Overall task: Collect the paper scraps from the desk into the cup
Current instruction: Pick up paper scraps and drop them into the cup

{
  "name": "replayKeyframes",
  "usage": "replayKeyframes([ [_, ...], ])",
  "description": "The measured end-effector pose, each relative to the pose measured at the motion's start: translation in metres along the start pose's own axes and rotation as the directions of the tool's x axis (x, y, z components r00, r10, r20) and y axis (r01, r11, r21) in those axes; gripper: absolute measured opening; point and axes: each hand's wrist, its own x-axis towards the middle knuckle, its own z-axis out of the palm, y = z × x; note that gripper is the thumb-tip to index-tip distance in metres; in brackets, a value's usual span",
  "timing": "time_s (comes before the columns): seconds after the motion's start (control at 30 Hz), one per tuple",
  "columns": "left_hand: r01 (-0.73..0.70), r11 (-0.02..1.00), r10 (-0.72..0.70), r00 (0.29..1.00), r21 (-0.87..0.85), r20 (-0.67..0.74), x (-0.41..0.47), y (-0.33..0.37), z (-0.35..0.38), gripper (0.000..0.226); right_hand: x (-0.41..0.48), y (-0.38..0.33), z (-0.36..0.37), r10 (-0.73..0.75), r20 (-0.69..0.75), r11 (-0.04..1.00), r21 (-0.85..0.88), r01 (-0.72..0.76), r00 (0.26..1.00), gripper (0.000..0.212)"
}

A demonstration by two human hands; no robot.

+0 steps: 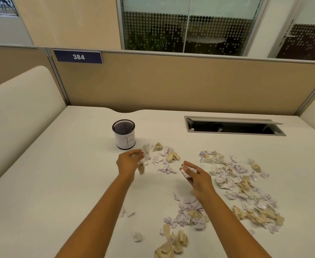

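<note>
A black mesh cup (124, 135) with a white label marked "B" stands upright on the white desk (60, 183), left of centre. Just below and to its right, my left hand (128, 162) is closed on a bunch of white and tan paper scraps; one scrap hangs beneath it. My right hand (196, 176) hovers above the desk at centre, curled around a crumpled white scrap. Many white and tan paper scraps (240, 183) lie scattered over the right and near-centre parts of the desk. A smaller heap of scraps (165, 159) sits between my hands and the cup.
An open cable hatch (233, 126) is set in the desk at the back right. A tan partition (171, 84) bearing the sign 384 (78, 56) closes the far edge. A cream side panel (19, 112) rises on the left.
</note>
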Motion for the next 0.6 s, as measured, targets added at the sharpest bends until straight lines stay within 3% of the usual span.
replayKeyframes([
  [0.13,0.031,0.982,-0.033,0.999,-0.184,-0.008,0.043,0.038,-0.006,0.03,0.006,-0.004,0.007,0.024,0.06,0.996,0.081,-0.029,0.998,0.018],
  [0.23,0.005,0.978,-0.016,0.999,-0.208,-0.048,0.074,0.063,-0.012,0.031,0.015,-0.004,0.01,0.038,0.076,0.993,0.109,-0.047,0.996,0.018],
  [0.43,-0.058,0.988,0.032,0.983,-0.145,-0.178,0.113,0.088,-0.012,0.027,0.029,0.001,0.012,0.05,0.084,0.99,0.125,-0.06,0.995,0.024],
  [0.6,-0.101,0.987,0.124,0.974,0.127,-0.188,0.131,0.076,-0.003,0.024,0.038,0.006,0.009,0.077,0.087,0.987,0.133,-0.088,0.993,0.021],
])
